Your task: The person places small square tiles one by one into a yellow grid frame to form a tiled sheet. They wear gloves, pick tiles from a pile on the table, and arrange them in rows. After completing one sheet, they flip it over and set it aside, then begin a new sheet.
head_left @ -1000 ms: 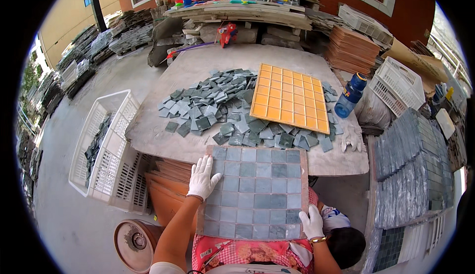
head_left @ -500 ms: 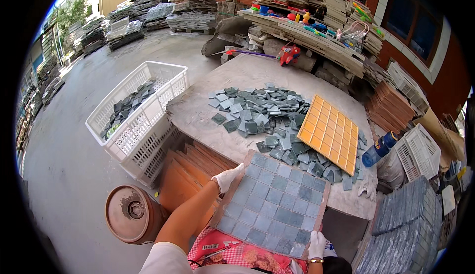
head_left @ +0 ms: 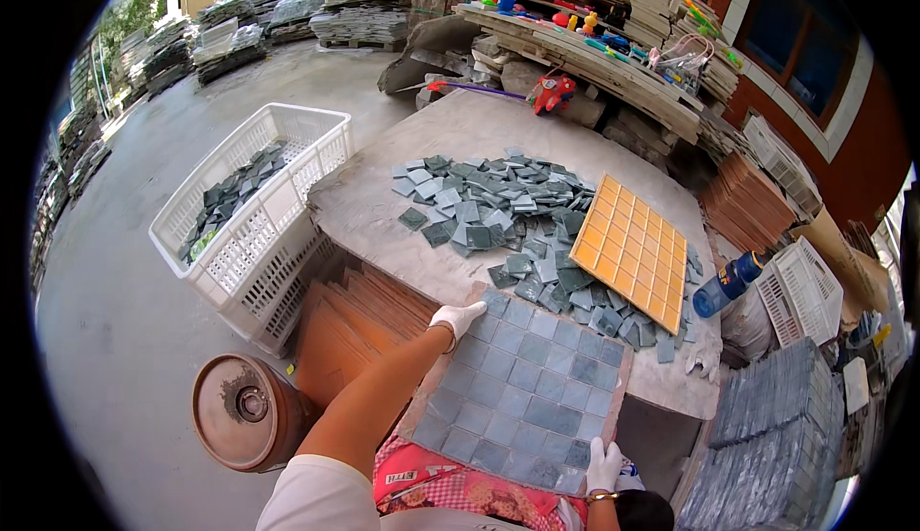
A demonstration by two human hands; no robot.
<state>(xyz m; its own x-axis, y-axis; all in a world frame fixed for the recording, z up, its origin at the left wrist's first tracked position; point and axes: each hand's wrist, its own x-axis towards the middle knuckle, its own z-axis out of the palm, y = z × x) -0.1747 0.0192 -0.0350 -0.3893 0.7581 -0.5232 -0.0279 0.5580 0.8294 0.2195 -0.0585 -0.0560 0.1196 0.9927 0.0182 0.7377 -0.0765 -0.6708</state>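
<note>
A square board point(head_left: 522, 387) covered in rows of blue-grey stone tiles lies tilted over my lap, its far edge against the stone table point(head_left: 383, 186). My left hand point(head_left: 460, 319), in a white glove, grips the board's left edge close to the far corner. At the near right corner my right hand point(head_left: 604, 464), also white-gloved, has its fingers closed on the edge. Beyond the board, loose grey-green stone tiles point(head_left: 489, 200) form a wide heap. An orange grid tray point(head_left: 632, 253) rests slanted on the heap's right part.
Left of the table stands a white plastic crate point(head_left: 254, 272) holding dark tiles, near a lidded brown bucket point(head_left: 251, 406). Brown boards point(head_left: 359, 325) lean below the table. At right are a blue bottle point(head_left: 728, 284), a white basket point(head_left: 803, 287) and stacked grey tile sheets point(head_left: 771, 435).
My left hand has slid along the board's left edge toward its far corner. My right hand stays at the near right corner. The whole view has shifted slightly.
</note>
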